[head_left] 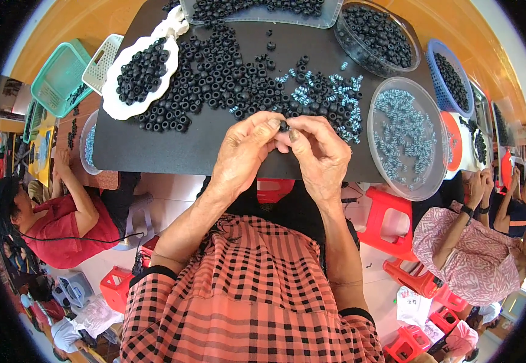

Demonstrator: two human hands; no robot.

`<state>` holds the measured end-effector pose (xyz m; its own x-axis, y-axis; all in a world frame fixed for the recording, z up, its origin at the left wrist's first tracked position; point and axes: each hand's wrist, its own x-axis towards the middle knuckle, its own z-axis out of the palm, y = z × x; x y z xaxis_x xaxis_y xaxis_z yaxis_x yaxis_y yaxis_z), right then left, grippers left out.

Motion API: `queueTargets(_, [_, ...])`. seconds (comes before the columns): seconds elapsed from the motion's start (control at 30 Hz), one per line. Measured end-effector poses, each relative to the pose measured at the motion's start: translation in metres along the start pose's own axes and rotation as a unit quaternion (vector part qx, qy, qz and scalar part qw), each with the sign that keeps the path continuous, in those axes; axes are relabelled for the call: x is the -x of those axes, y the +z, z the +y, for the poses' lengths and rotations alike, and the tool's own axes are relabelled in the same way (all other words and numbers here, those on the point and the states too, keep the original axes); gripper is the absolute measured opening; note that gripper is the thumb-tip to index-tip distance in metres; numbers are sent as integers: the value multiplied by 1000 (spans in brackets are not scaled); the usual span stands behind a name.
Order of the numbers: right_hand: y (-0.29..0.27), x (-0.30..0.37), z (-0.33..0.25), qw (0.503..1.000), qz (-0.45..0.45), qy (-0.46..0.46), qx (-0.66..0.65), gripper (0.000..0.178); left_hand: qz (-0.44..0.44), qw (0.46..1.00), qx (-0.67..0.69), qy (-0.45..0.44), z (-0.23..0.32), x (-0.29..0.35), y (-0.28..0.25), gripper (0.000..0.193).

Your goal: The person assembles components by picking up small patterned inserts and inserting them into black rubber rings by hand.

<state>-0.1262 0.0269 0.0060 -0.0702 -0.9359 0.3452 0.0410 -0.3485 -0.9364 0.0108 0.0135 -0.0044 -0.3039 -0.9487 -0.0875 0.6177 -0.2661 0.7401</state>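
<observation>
My left hand (245, 148) and my right hand (322, 154) meet near the table's front edge, fingertips pinched together. Between them is a small black ring-shaped piece (283, 126), mostly covered by thumbs and fingers. Just beyond the hands, a broad heap of black ring-shaped pieces (208, 75) spreads over the dark table (154, 148). Small light-blue coil-shaped pieces (302, 95) lie mixed into its right side. Whether a coil is also in my fingers cannot be seen.
A white scalloped plate (113, 103) holds black pieces at left. To the right stand a clear tub (377, 158) of blue coils and a clear bowl (340, 39) of black pieces. A clear tray (263, 21) lies at the back. Co-workers sit both sides, near red stools (390, 221).
</observation>
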Motion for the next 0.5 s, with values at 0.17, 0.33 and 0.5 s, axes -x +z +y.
queueTargets(0.17, [0, 2, 0, 1000, 12, 5, -4, 14, 10, 993, -116, 4, 1, 3, 2, 23])
queueTargets(0.33, [1, 4, 3, 993, 47, 61, -94, 12, -6, 984, -176, 29, -5, 3, 1, 24])
queueTargets(0.5, [0, 3, 9, 997, 27, 30, -70, 11, -9, 990, -139, 8, -2, 4, 5, 23])
